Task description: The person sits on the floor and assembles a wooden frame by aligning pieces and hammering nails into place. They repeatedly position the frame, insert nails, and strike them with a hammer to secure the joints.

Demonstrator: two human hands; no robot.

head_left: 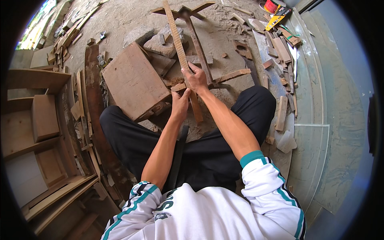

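Observation:
My right hand (196, 78) is wrapped round a long, narrow tan strip (176, 36) with fine, even cross marks along it. The strip runs from the far edge toward my lap. Beside it, my left hand (180, 105) is closed with its thumb up at the end of a short wooden arm (179, 87); its other fingers are partly hidden. Under my right hand, the strip crosses this arm. A wooden stand (198, 46) lies just beyond, with a long post and crossed arms at its far end. Another wooden arm (234, 75) reaches right from near my right wrist.
A brown wooden box (134, 80) stands left of my hands, with broken concrete blocks (165, 43) behind it. Wooden cabinet frames (36, 80) line the left. Scrap wood (282, 52), a yellow-handled saw (276, 20) and glass sheets (308, 160) lie at the right.

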